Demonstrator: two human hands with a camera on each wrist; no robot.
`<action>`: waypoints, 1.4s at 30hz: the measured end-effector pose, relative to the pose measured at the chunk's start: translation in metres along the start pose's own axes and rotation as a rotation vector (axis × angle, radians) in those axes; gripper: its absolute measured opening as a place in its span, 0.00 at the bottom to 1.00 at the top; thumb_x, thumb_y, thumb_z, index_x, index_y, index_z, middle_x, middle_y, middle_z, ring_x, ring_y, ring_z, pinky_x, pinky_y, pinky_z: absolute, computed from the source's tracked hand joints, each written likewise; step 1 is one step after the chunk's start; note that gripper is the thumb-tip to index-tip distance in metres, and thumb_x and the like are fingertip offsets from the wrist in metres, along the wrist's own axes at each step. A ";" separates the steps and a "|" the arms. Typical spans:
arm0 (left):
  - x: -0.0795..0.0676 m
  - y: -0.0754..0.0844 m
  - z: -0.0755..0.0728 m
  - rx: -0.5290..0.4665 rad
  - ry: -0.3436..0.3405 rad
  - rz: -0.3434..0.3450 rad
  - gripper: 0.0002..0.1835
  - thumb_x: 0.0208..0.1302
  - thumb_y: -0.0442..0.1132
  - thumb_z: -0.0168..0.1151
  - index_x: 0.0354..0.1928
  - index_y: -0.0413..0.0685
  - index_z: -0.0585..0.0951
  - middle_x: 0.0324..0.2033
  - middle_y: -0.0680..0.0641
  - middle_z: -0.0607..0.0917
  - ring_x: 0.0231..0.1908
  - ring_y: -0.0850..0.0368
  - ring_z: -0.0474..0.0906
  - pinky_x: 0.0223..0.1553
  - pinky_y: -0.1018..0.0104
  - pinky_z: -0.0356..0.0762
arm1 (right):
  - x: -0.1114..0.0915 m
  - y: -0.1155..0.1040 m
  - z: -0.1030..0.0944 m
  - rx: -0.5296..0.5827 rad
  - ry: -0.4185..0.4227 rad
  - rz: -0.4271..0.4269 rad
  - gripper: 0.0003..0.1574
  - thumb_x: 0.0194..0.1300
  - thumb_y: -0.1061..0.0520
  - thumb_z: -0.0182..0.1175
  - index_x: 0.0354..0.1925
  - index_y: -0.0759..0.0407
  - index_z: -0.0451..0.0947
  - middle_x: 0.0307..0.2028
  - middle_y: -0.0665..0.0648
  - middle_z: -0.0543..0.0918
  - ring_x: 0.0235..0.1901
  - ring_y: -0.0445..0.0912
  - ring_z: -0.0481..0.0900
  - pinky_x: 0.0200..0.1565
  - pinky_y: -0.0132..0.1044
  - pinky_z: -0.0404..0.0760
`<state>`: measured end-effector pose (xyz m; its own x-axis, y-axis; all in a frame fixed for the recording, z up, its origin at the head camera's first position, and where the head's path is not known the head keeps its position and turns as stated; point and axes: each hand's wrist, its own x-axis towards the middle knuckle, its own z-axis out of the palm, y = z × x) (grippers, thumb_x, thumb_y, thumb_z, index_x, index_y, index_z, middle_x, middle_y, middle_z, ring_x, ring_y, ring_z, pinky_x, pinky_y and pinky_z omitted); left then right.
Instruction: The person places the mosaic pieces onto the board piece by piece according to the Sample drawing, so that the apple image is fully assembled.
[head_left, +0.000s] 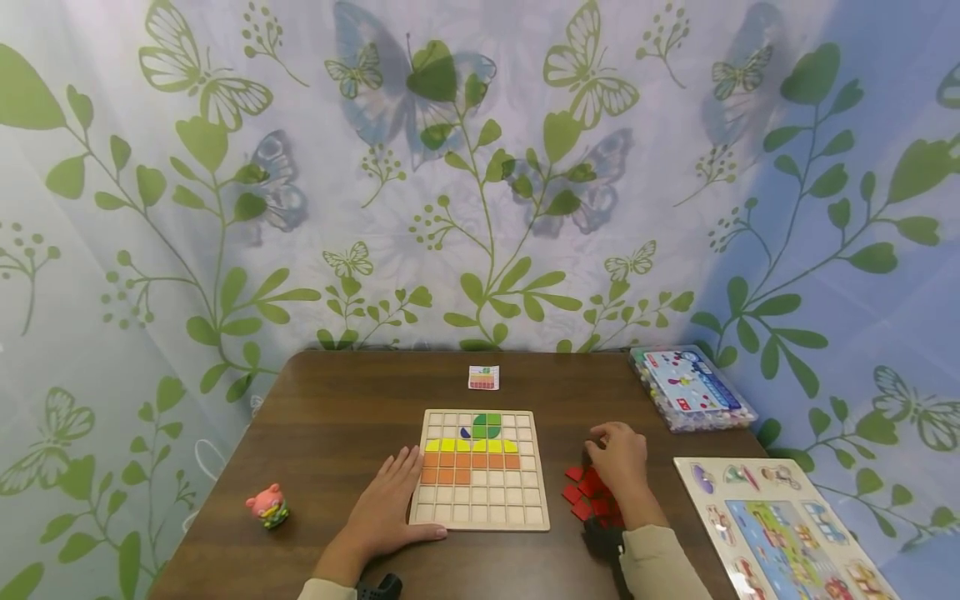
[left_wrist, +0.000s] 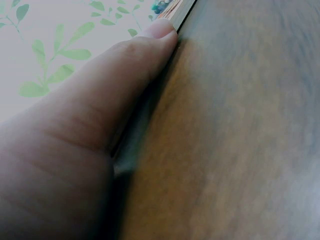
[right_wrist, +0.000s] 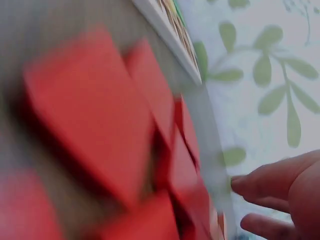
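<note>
A wooden grid board (head_left: pixel 510 493) lies mid-table. In it sit green curved pieces (head_left: pixel 487 426), a small blue piece (head_left: pixel 465 432), a row of yellow pieces (head_left: pixel 470 446) and orange square tiles (head_left: pixel 453 460). My left hand (head_left: pixel 386 504) rests at the board's left side with straight fingers, its thumb (left_wrist: pixel 135 60) along the near edge. My right hand (head_left: pixel 621 458) is over a loose pile of red square tiles (head_left: pixel 592 494), right of the board. In the right wrist view its fingers are slightly bent and apart, beside the red tiles (right_wrist: pixel 95 115), with nothing seen between them.
A small printed card (head_left: pixel 483 377) lies behind the board. A clear box of colourful beads (head_left: pixel 693 390) stands at the back right, with a picture puzzle board (head_left: pixel 780 525) nearer. At the left is a pink toy figure (head_left: pixel 268 506). A patterned curtain (head_left: pixel 480 208) hangs behind the table.
</note>
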<state>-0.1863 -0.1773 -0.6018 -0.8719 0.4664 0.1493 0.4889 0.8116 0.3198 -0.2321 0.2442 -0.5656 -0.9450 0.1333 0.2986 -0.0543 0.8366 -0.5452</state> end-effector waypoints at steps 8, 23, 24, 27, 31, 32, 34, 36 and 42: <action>-0.001 0.000 -0.001 -0.005 0.000 0.009 0.69 0.54 0.86 0.57 0.81 0.35 0.60 0.80 0.38 0.59 0.79 0.41 0.51 0.77 0.42 0.48 | 0.008 0.022 -0.014 -0.009 -0.097 0.135 0.05 0.64 0.63 0.72 0.39 0.62 0.92 0.39 0.64 0.89 0.46 0.70 0.81 0.49 0.64 0.79; -0.001 0.000 0.006 -0.013 0.041 0.025 0.69 0.53 0.85 0.60 0.80 0.35 0.61 0.79 0.38 0.61 0.79 0.40 0.53 0.76 0.40 0.52 | 0.000 -0.003 -0.002 0.071 -0.054 -0.091 0.06 0.63 0.69 0.74 0.37 0.62 0.90 0.39 0.59 0.87 0.43 0.59 0.85 0.48 0.58 0.84; -0.001 -0.001 0.006 -0.013 0.041 0.024 0.69 0.53 0.85 0.59 0.81 0.35 0.61 0.79 0.38 0.61 0.79 0.41 0.52 0.76 0.41 0.51 | -0.003 -0.010 0.001 0.080 -0.056 -0.138 0.06 0.62 0.69 0.75 0.37 0.61 0.90 0.40 0.58 0.87 0.43 0.58 0.85 0.49 0.56 0.85; 0.000 -0.001 0.004 -0.008 0.031 0.014 0.69 0.53 0.86 0.59 0.81 0.37 0.60 0.80 0.39 0.59 0.80 0.43 0.50 0.77 0.43 0.49 | -0.012 -0.033 0.012 0.114 -0.091 -0.232 0.09 0.60 0.68 0.77 0.37 0.57 0.90 0.42 0.54 0.87 0.45 0.54 0.86 0.50 0.53 0.85; 0.001 -0.002 0.004 -0.009 0.036 0.014 0.70 0.53 0.86 0.58 0.82 0.37 0.60 0.80 0.40 0.59 0.80 0.43 0.50 0.77 0.44 0.49 | -0.026 -0.062 0.029 0.178 -0.183 -0.315 0.09 0.61 0.67 0.77 0.38 0.56 0.90 0.43 0.50 0.86 0.46 0.50 0.86 0.50 0.49 0.86; 0.001 -0.002 0.004 -0.013 0.042 0.018 0.70 0.53 0.86 0.59 0.81 0.37 0.60 0.80 0.39 0.59 0.79 0.43 0.51 0.77 0.43 0.49 | -0.028 -0.068 0.033 0.197 -0.200 -0.346 0.09 0.61 0.68 0.76 0.37 0.56 0.90 0.42 0.50 0.86 0.46 0.49 0.85 0.50 0.48 0.87; 0.001 -0.003 0.005 -0.018 0.053 0.024 0.69 0.53 0.85 0.60 0.81 0.36 0.61 0.79 0.39 0.61 0.79 0.42 0.53 0.76 0.42 0.51 | -0.033 -0.079 0.041 0.215 -0.233 -0.414 0.08 0.61 0.68 0.76 0.36 0.57 0.90 0.41 0.50 0.87 0.44 0.47 0.85 0.46 0.44 0.88; 0.001 -0.003 0.004 -0.018 0.053 0.027 0.69 0.53 0.85 0.60 0.80 0.35 0.61 0.79 0.38 0.61 0.79 0.41 0.53 0.76 0.41 0.51 | -0.037 -0.089 0.048 0.218 -0.257 -0.475 0.08 0.61 0.68 0.76 0.35 0.57 0.89 0.40 0.49 0.87 0.43 0.46 0.85 0.45 0.43 0.88; 0.001 -0.002 0.003 -0.018 0.044 0.031 0.69 0.53 0.84 0.61 0.80 0.33 0.61 0.79 0.36 0.61 0.79 0.40 0.53 0.76 0.40 0.52 | -0.045 -0.113 0.064 0.203 -0.310 -0.543 0.08 0.62 0.68 0.75 0.33 0.56 0.89 0.39 0.48 0.87 0.45 0.45 0.84 0.49 0.44 0.86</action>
<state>-0.1877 -0.1776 -0.6053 -0.8569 0.4750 0.2000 0.5154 0.7904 0.3311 -0.2044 0.1097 -0.5673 -0.8135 -0.4646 0.3499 -0.5810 0.6210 -0.5261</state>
